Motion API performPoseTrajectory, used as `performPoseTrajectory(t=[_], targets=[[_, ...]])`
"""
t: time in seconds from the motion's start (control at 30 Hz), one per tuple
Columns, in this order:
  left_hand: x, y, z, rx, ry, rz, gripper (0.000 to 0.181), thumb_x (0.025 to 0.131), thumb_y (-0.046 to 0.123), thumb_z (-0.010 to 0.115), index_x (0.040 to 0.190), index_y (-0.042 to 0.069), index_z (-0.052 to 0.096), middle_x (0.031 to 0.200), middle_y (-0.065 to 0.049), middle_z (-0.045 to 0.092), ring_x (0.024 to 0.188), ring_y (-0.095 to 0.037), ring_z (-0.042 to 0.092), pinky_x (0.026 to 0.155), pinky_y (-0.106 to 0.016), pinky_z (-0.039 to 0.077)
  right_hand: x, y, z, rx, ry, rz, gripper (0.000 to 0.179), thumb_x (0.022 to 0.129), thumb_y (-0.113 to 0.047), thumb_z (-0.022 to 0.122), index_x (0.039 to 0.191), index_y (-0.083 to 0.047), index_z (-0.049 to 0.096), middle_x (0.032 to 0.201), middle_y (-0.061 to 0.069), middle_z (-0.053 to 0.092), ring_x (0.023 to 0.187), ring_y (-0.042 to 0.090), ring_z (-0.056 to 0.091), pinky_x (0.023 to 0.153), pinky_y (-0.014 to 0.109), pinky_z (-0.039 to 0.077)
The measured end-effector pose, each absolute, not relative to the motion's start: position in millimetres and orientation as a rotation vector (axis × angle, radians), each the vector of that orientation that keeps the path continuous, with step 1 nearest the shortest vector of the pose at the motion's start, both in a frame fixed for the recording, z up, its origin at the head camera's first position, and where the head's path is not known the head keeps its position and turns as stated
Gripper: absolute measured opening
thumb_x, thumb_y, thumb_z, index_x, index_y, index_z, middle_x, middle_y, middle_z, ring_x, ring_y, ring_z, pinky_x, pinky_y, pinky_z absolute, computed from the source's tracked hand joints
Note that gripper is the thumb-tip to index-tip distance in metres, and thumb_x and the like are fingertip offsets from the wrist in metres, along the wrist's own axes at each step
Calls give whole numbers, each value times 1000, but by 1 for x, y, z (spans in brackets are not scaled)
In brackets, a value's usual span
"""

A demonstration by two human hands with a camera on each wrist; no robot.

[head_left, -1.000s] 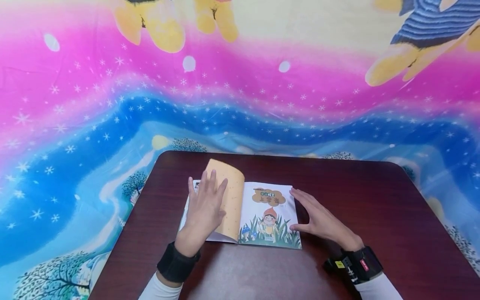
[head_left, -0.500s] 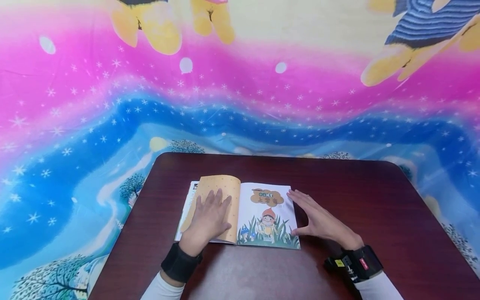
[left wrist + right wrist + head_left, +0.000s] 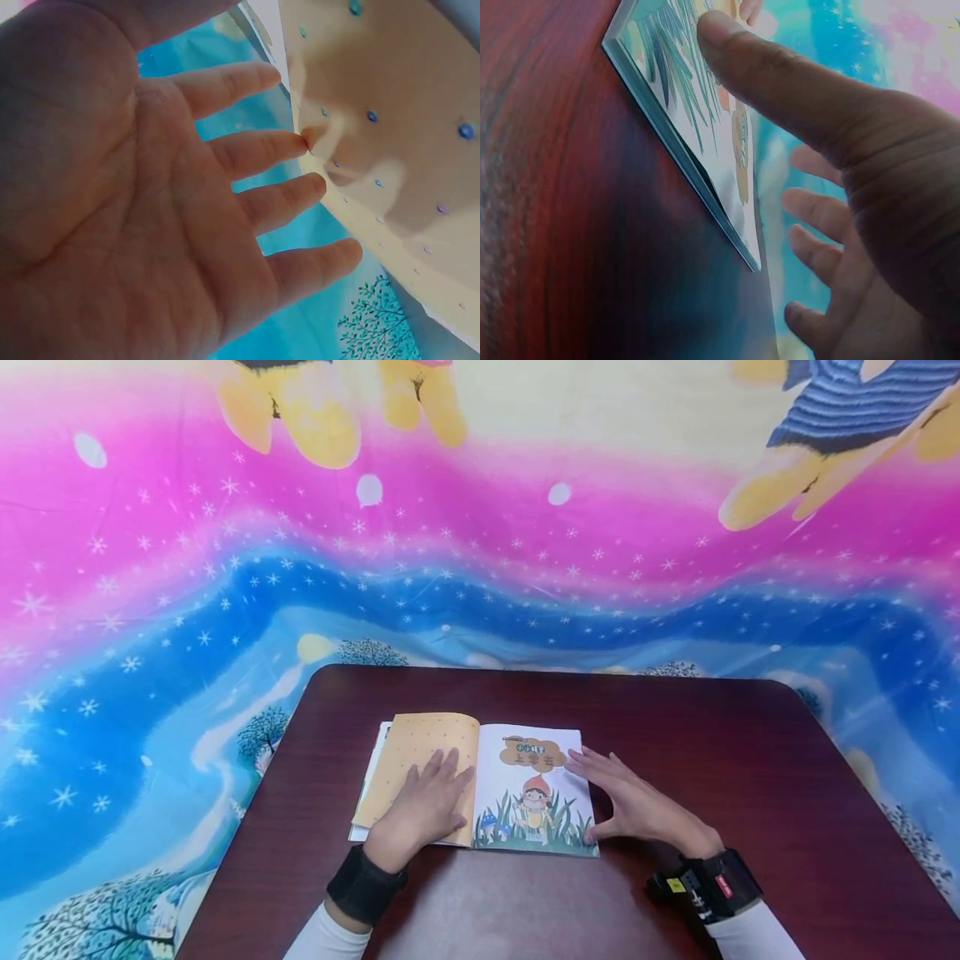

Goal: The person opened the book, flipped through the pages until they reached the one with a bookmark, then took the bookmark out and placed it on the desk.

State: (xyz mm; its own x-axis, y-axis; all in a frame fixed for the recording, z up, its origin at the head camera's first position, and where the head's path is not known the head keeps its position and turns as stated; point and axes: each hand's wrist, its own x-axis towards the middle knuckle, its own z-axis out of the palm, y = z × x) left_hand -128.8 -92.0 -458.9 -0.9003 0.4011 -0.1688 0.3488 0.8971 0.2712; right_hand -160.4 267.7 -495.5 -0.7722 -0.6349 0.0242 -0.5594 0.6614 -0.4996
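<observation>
An open picture book (image 3: 536, 793) lies on the table, its right page showing a cartoon child in a red pointed hat among green leaves. The left page (image 3: 435, 735) is tan with small dots, and the dots look blue and green in the left wrist view. My left hand (image 3: 420, 802) rests on that tan page with fingers spread; in the left wrist view the fingertips (image 3: 296, 142) meet the paper. My right hand (image 3: 645, 806) stands at the book's right edge, thumb and fingers apart, reaching over the page margin. It grips nothing.
The dark red-brown table (image 3: 712, 735) extends around the book. Behind it hangs a colourful cloth (image 3: 480, 543) with snowflakes and cartoon figures. A black strap (image 3: 367, 885) wraps the left wrist, and a black strap with a small camera (image 3: 712, 885) the right.
The raised tan page has come down flat on the left side under my left hand, which slid slightly toward the spine. My right hand has shifted slightly left over the page edge.
</observation>
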Motion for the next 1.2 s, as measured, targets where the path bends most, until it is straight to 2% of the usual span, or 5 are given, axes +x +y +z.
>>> performPoseTrajectory(t=[0.3,0.6,0.93,1.2], targets=[[-128,-88,-461,593,2816,300,67,95,26,80,156,12,54,170,-20,34,159,-39,29,122,-64,31,-160,267,-505,-982,2642,-709,95,76,-48,94,156,-14,55,170,11,39,161,41,21,123,74,7],[-125,-84,-458,613,2810,286,63,100,32,73,155,8,54,168,-25,34,157,-40,31,121,-64,33,-160,266,-507,-988,2632,-715,83,78,-44,94,150,-15,62,168,10,42,160,43,23,122,75,6],[-125,-82,-462,585,2790,285,64,101,37,71,156,8,53,170,-26,30,158,-40,29,122,-64,32,-158,265,-506,-1033,2638,-722,83,77,-51,92,148,-19,65,166,19,41,156,50,27,120,78,9],[-125,-78,-466,523,2760,372,71,100,43,71,158,8,50,171,-27,26,159,-42,26,121,-61,35,-158,264,-507,-1045,2649,-709,79,78,-52,90,147,-21,66,165,18,42,155,48,29,120,77,10]])
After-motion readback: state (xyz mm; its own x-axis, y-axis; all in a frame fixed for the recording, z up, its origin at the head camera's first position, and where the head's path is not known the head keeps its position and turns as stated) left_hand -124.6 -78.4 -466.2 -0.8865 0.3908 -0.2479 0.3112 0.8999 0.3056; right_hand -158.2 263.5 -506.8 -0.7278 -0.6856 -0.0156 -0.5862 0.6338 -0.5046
